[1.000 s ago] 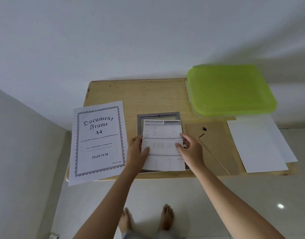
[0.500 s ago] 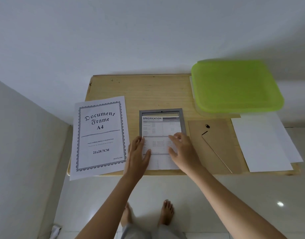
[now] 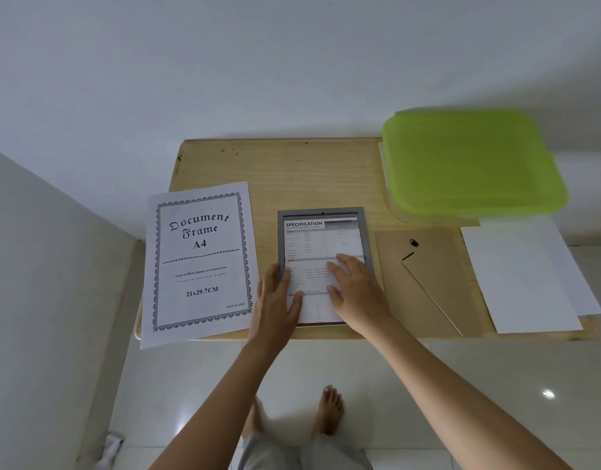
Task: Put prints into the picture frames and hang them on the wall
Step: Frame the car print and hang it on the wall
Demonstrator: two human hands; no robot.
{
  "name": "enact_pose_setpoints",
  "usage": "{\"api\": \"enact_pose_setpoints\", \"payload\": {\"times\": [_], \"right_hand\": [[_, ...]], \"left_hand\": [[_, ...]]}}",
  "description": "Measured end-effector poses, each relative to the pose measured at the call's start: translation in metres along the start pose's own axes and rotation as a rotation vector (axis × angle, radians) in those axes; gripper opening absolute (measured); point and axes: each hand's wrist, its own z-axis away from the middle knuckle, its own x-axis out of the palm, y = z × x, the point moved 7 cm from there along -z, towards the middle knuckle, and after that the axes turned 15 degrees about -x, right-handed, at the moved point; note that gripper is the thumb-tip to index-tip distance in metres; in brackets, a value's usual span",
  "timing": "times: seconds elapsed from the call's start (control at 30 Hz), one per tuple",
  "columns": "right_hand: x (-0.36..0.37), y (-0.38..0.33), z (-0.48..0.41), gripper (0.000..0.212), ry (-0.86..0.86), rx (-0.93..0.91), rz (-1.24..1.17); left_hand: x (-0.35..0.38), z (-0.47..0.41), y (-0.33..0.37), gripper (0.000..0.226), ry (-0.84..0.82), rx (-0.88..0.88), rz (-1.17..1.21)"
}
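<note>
The print (image 3: 321, 245) had gone from being held up by its edges to lying flat inside the frame (image 3: 280, 239), and the right hand (image 3: 355, 293) had slid from the sheet's right edge onto its face. Nearest, bare feet (image 3: 329, 415) stood on the pale floor. Both hands rested on the print's lower half with fingers straight, gripping nothing: the left hand (image 3: 275, 300) along its left edge, the right nearer the middle. The grey frame lay at the near edge of the table (image 3: 292, 171). Just left of it an insert (image 3: 200, 262) (printed "Document Frame A4") overhung that edge; just right lay a backing board (image 3: 428, 283), then white sheets (image 3: 530, 273). Farthest, at the right corner, sat a green-lidded box (image 3: 472, 161).
</note>
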Motion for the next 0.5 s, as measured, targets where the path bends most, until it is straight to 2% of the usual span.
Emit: {"api": "enact_pose_setpoints", "payload": {"times": [0.37, 0.43, 0.5], "right_hand": [[0.002, 0.0, -0.01, 0.053, -0.051, 0.039, 0.021], [-0.003, 0.002, -0.008, 0.051, -0.006, 0.038, -0.042], [-0.017, 0.011, 0.0, 0.046, 0.115, 0.068, -0.105]], "left_hand": [[-0.003, -0.003, -0.002, 0.053, -0.03, -0.006, -0.027], [-0.004, -0.002, -0.002, 0.054, -0.032, -0.007, -0.032], [-0.006, -0.001, -0.004, 0.055, -0.025, 0.005, -0.043]]}}
